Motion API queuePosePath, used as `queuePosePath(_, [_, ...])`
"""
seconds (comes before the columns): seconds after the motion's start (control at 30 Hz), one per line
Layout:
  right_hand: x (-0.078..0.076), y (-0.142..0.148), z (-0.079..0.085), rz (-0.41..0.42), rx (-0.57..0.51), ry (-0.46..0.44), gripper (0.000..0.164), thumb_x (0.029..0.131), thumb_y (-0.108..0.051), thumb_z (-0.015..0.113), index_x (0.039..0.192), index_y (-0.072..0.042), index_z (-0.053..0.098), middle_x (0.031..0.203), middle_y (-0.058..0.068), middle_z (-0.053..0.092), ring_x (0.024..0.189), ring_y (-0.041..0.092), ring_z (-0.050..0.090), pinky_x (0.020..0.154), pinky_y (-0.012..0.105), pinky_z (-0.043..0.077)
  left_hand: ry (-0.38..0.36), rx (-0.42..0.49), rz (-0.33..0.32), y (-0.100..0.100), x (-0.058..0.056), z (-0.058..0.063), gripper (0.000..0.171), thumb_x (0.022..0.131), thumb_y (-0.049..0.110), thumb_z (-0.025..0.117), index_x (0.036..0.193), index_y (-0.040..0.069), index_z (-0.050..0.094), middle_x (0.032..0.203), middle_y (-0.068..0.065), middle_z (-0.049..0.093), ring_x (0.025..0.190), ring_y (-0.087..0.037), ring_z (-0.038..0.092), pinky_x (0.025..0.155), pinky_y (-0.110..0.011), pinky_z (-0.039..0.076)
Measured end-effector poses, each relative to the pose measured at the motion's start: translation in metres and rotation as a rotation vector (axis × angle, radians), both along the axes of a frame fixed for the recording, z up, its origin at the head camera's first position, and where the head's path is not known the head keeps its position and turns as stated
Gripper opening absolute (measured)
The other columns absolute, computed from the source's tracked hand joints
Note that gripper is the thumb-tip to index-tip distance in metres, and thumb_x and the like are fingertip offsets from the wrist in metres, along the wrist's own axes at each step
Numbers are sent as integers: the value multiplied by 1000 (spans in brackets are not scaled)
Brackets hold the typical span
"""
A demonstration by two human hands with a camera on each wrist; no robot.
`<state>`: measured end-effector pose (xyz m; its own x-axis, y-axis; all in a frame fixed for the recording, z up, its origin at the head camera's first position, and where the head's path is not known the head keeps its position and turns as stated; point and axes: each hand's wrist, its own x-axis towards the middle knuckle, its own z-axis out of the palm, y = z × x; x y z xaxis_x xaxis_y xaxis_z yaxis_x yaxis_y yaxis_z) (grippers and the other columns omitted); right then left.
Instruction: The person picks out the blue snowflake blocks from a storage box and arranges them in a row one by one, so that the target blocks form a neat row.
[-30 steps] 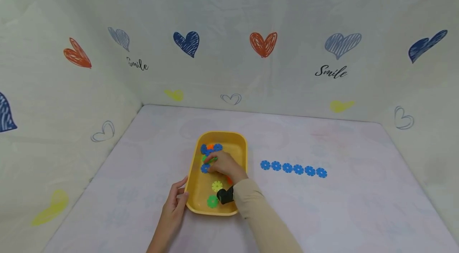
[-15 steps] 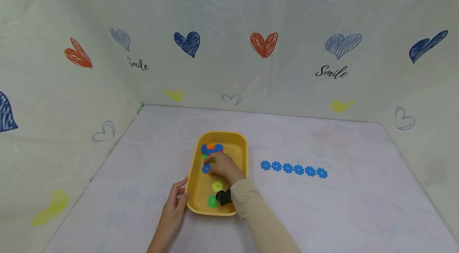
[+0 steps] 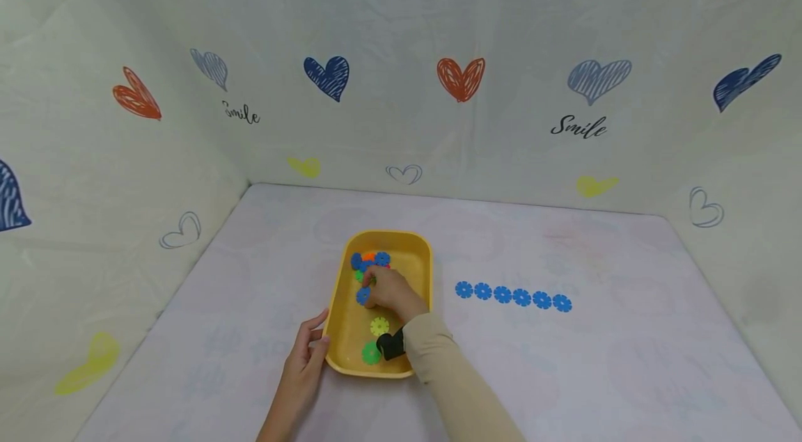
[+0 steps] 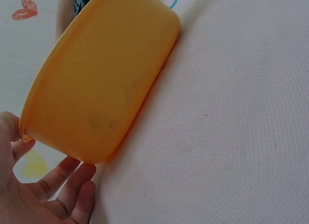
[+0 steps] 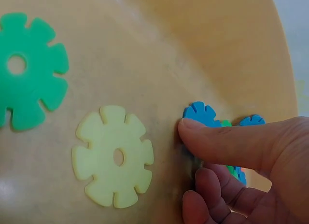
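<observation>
A yellow plastic tray point(image 3: 330, 330) stands on the table with flower-shaped discs in it. My left hand point(image 3: 303, 362) holds the tray's left side; in the left wrist view its fingers point(image 4: 72, 185) touch the outer wall near the rim. My right hand point(image 3: 395, 291) reaches inside and pinches a blue notched disc point(image 3: 363, 296); in the right wrist view the thumb lies over this blue disc point(image 5: 200, 113). A yellow disc point(image 3: 379, 326) and a green disc point(image 3: 371, 353) lie flat nearer the front. The right fingers partly hide the pile behind them.
Several blue discs point(image 3: 502, 294) form a row on the table, right of the tray. More blue, orange and green discs are heaped at the tray's far left, among them a blue disc point(image 3: 382, 259). A white curtain point(image 3: 401, 122) with printed hearts stands behind the table.
The blue disc at my right fingertips has tilted up and shifted slightly right. My right hand has closed on it. The left hand and the tray stay put.
</observation>
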<state>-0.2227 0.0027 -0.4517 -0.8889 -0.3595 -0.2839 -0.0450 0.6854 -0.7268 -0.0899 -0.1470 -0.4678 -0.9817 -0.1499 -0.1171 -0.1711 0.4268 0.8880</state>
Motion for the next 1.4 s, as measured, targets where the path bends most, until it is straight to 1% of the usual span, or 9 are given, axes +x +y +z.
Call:
queuePosePath(0.07, [0, 0, 0, -14, -11, -14, 23, 74, 1, 73, 89, -10, 58, 84, 5, 56, 69, 19, 45, 59, 27, 38, -2, 2, -1, 0, 0, 0, 37, 99, 26, 43, 136, 20, 41, 112, -14, 58, 68, -5, 50, 66, -21, 42])
queuePosePath(0.27, [1, 1, 0, -41, -26, -31, 21, 74, 0, 73, 86, -6, 56, 82, 6, 55, 69, 18, 46, 60, 28, 39, -12, 1, -6, 1, -1, 0, 38, 99, 30, 43, 136, 21, 41, 113, -13, 57, 72, -6, 51, 67, -21, 42])
queuePosePath(0.5, [0, 3, 3, 5, 1, -9, 17, 76, -6, 73, 79, -6, 56, 75, 1, 52, 66, 14, 45, 58, 23, 37, 3, -8, -1, 0, -1, 1, 37, 99, 29, 43, 136, 21, 42, 111, -13, 58, 70, -6, 52, 66, -21, 42])
queuePosePath(0.67, [3, 12, 8, 38, -18, -43, 18, 79, -15, 72, 71, -7, 58, 65, -3, 47, 59, 11, 41, 53, 21, 33, -2, -5, 4, 0, -1, 2, 37, 99, 28, 44, 135, 20, 42, 111, -13, 58, 67, -5, 50, 65, -20, 42])
queuePosePath(0.73, [6, 18, 12, 35, -42, -54, 19, 80, -18, 71, 72, -7, 58, 65, -3, 47, 60, 12, 42, 54, 21, 34, -5, -6, 6, 0, -1, 2, 37, 99, 27, 44, 135, 20, 42, 111, -13, 58, 67, -5, 49, 65, -20, 42])
queuePosePath(0.83, [12, 29, 20, 28, -107, -53, 19, 82, -21, 70, 78, -7, 58, 71, -2, 50, 64, 12, 45, 57, 21, 37, -10, -8, 11, 0, -1, 2, 37, 99, 27, 44, 135, 20, 42, 111, -13, 58, 66, -5, 48, 65, -20, 42])
queuePosePath(1.03, [24, 51, 29, 26, -253, 14, 17, 86, -23, 66, 85, -7, 60, 72, -1, 52, 65, 12, 47, 58, 22, 40, -17, -8, 16, 1, -2, 2, 37, 99, 29, 43, 136, 21, 42, 112, -12, 58, 66, -6, 48, 64, -20, 42])
queuePosePath(1.2, [35, 69, 33, -49, -325, 50, 19, 86, -25, 67, 87, -7, 61, 72, 0, 55, 63, 13, 49, 57, 24, 43, -12, -8, 16, 0, -2, 1, 37, 99, 28, 44, 135, 20, 42, 112, -13, 58, 65, -6, 47, 64, -20, 41])
queuePosePath(1.4, [46, 88, 36, -173, -439, 5, 22, 86, -24, 66, 92, -3, 60, 77, 11, 58, 66, 22, 53, 61, 28, 49, 16, 5, 10, -1, -1, -1, 36, 99, 25, 44, 135, 20, 43, 111, -14, 58, 64, -5, 47, 63, -20, 41])
